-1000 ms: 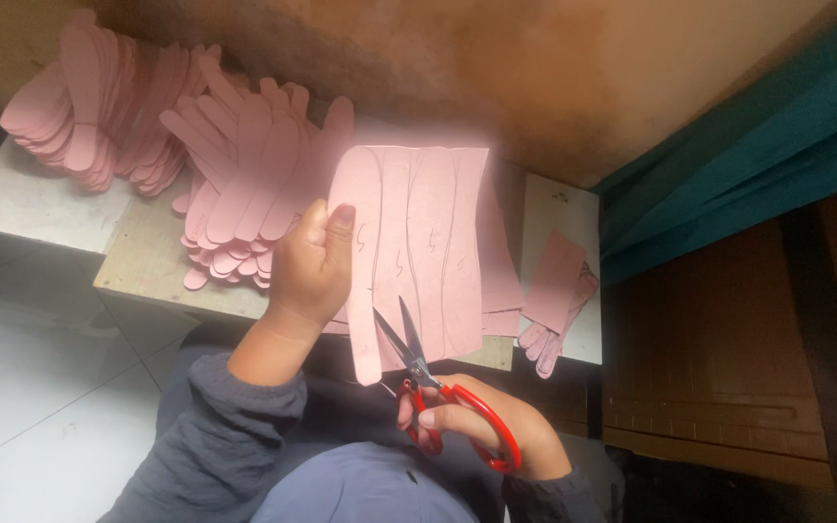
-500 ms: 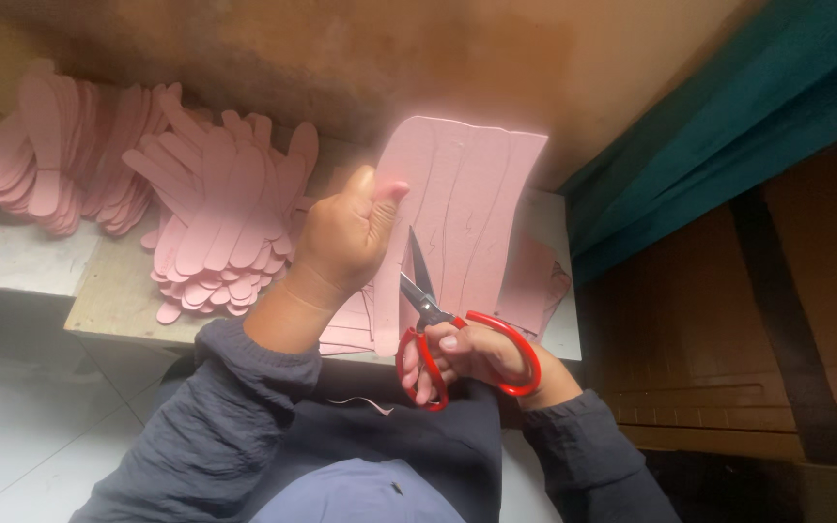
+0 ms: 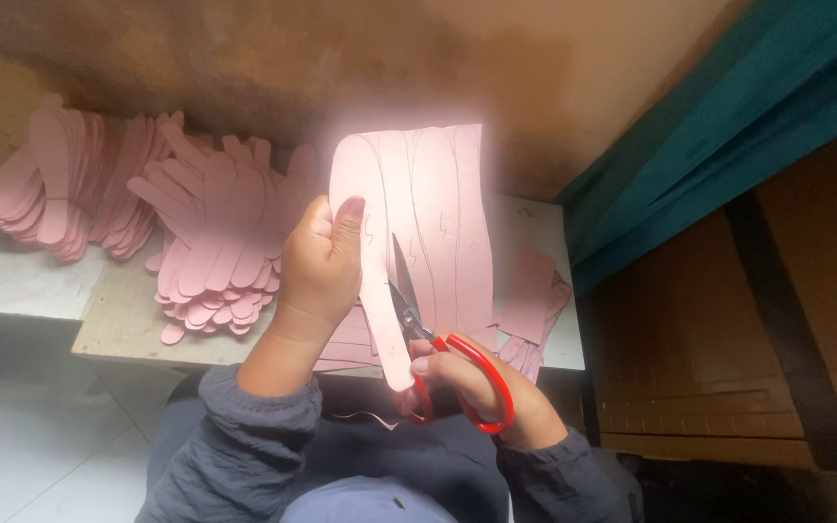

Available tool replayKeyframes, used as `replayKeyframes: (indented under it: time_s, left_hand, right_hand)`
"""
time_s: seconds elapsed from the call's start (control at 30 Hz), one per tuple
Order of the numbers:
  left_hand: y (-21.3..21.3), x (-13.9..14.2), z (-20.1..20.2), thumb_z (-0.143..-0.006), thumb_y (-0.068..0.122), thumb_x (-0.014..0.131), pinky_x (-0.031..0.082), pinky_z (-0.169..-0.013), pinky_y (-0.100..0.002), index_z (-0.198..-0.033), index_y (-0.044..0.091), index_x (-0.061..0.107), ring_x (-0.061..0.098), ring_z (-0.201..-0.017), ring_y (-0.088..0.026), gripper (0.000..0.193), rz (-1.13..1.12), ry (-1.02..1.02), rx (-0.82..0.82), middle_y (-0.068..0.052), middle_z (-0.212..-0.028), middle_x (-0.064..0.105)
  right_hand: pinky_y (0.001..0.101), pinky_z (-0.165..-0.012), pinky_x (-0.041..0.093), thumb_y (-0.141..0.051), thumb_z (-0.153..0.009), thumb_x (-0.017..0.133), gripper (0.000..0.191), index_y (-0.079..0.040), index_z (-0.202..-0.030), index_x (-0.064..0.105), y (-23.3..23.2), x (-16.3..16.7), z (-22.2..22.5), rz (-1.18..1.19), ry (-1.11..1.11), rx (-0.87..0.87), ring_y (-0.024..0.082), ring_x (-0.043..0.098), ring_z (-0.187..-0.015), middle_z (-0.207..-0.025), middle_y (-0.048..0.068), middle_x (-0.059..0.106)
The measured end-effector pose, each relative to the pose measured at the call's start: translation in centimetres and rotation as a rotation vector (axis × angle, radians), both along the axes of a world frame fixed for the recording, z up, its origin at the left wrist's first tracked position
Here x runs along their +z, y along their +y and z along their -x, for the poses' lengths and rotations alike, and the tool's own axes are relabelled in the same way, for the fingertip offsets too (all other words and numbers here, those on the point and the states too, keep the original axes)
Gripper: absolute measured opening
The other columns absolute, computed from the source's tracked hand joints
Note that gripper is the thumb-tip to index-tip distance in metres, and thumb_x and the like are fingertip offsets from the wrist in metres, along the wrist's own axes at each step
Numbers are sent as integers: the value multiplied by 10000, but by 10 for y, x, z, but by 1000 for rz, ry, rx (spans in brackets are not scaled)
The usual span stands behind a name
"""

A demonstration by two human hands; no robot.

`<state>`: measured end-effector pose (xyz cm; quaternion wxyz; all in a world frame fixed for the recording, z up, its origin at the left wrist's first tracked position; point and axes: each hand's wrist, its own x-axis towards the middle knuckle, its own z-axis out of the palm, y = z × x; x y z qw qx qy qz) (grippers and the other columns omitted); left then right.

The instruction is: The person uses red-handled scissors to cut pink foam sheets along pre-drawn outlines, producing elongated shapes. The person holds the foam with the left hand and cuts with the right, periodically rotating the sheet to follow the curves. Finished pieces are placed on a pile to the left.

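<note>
Where blades bite, smooth pink sheet (image 3: 443,208)

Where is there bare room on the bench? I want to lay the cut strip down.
Free: the wooden board's front left corner below the near pile of pink strips, and the white slab left of it. Crowded: the back, under both piles, and the right end with pink scraps.
</note>
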<state>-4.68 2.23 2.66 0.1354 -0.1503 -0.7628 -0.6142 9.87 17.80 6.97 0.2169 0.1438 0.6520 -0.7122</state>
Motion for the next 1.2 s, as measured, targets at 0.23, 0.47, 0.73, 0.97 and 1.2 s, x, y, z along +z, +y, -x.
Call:
replayKeyframes:
  time_s: [0.23, 0.47, 0.73, 0.97, 1.2]
  left_hand:
    - [-15, -11, -5, -1033, 341, 551, 492, -607, -360, -889, 33, 506, 574, -639, -149, 343, 53, -211, -181, -89, -680, 604]
    - [-14, -8, -9, -1047, 281, 504, 513, -482, -314, -970, 46, 506, 596, -559, -125, 247, -97, -423, -274, -75, -727, 613]
    - [-9, -11, -29, -1047, 238, 461, 517, -462, -267, -967, 43, 488, 647, -515, -107, 213, -198, -356, -338, -49, -679, 649]
    - [-12, -15, -35, -1065, 216, 455, 495, -517, -241, -947, 54, 494, 614, -583, -78, 204, -290, -278, -359, -34, -717, 647]
    - [-15, -24, -36, -1114, 209, 457, 493, -621, -224, -1011, 50, 533, 581, -720, -64, 204, -272, -156, -378, -28, -804, 622]
  right_hand:
    - [323, -730, 535, -302, -817, 643, 436, 66, -1051, 659, -2, -15, -1, 73, -35, 58, 205, 666, -734, -813, 113, 684]
    - [274, -566, 483, -358, -805, 611, 413, -70, -1095, 667, 15, -42, 18, -23, 66, 209, 140, 627, -639, -772, 40, 669]
    - [247, -614, 490, -311, -1017, 541, 322, -5, -1009, 641, 3, -71, 15, 14, 305, 96, 110, 584, -674, -785, 37, 627]
    - [267, -731, 501, -216, -1001, 602, 268, 24, -1117, 621, -12, -76, 6, 171, 353, 42, 127, 584, -807, -904, 45, 602]
    - [279, -699, 521, -217, -972, 607, 293, 31, -1125, 632, -23, -68, 3, 167, 282, -18, 141, 614, -785, -880, 58, 638]
